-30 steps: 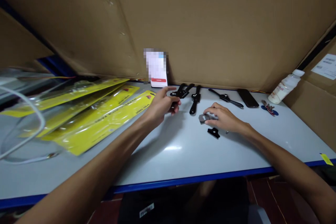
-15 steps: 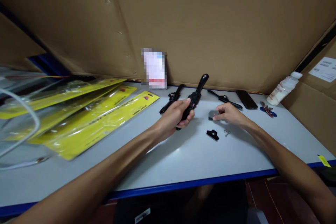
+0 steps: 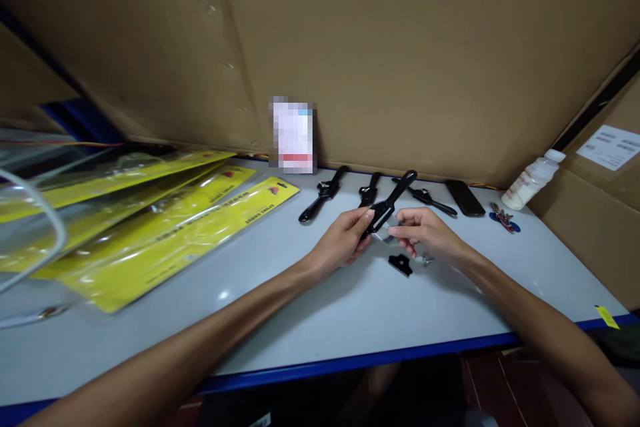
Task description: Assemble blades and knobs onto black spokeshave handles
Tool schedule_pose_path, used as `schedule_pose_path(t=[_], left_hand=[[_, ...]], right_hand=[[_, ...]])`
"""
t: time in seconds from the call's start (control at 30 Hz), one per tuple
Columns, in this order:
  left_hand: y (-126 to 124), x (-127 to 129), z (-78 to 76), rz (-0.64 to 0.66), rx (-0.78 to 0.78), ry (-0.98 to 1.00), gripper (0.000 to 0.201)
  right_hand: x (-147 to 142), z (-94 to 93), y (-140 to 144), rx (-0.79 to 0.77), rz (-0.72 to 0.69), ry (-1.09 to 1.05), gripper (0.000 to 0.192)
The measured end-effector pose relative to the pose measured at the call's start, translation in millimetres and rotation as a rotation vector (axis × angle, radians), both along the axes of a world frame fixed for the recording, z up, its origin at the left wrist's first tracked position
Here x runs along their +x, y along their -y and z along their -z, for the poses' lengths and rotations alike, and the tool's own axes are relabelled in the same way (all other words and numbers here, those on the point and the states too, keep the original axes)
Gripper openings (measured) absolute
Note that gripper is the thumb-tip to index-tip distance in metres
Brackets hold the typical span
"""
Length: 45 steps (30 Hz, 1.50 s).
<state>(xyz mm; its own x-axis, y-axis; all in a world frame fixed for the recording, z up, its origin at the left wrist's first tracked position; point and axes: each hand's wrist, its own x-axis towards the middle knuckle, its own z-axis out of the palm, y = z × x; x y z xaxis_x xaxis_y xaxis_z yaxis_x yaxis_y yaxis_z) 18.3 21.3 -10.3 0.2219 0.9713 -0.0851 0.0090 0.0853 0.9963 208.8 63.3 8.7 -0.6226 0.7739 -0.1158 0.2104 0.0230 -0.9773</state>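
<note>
My left hand [image 3: 343,237] is closed around the lower part of a black spokeshave body [image 3: 384,212], whose free handle points up and away to the right. In my right hand [image 3: 425,230] a flat grey metal blade [image 3: 386,233] is pinched between thumb and fingers. The blade is at the right side of the spokeshave's slotted middle; whether it touches is hard to see. Just below my right hand, a black cap plate [image 3: 401,265] with a hole lies on the table beside a small silver thumbscrew [image 3: 427,260], partly hidden by my fingers.
More black spokeshaves [image 3: 324,193] lie along the back of the table [image 3: 300,320]. Yellow-backed plastic packages [image 3: 210,233] and a white cable [image 3: 57,220] occupy the left. A phone [image 3: 465,198], small metal pieces [image 3: 505,219] and a bottle [image 3: 533,180] stand or lie at back right.
My right hand has brought the blade up and left to the spokeshave. My left hand has turned the spokeshave and lowered it, so its slotted face shows and another spokeshave is uncovered behind.
</note>
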Motion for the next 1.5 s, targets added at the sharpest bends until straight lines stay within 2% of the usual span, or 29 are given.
schedule_pose_path(t=[0.13,0.27,0.57,0.9,0.97,1.03,1.1,1.17,1.27,1.5], left_hand=[[1,2,-2.1,0.018,-0.039,-0.001,0.037],[0,1,-3.6,0.057,-0.041,-0.001,0.027],[1,0,-1.8,0.163,-0.044,0.005,0.02],[2,1,-2.2,0.138,-0.059,0.041,0.026],[1,1,-0.7,0.118,-0.073,0.066,0.025],[0,1,0.9,0.067,-0.105,0.1,0.026],[-1,0,2.4,0.017,-0.132,0.126,0.028],[-1,-1,3.7,-0.009,-0.143,0.14,0.029],[-2,-2,4.6,-0.014,-0.144,0.148,0.029],[3,1,0.9,-0.015,-0.18,0.118,0.029]], right_hand=[[2,5.2,-3,-0.027,0.023,-0.051,0.03],[3,7.5,-7,-0.054,0.016,-0.059,0.026],[2,3.7,-7,-0.09,0.032,-0.086,0.023],[3,1.3,-8,-0.105,0.065,-0.104,0.022],[6,-3.9,-9,-0.001,0.052,0.022,0.017],[11,-11.8,-8,0.241,0.048,0.244,0.009],[16,-20.3,-5,0.517,0.042,0.493,0.01],[20,-27.1,0,0.668,-0.011,0.699,0.016],[22,-32.1,7,0.709,-0.081,0.856,0.017],[31,-37.6,7,0.723,-0.1,0.938,0.016]])
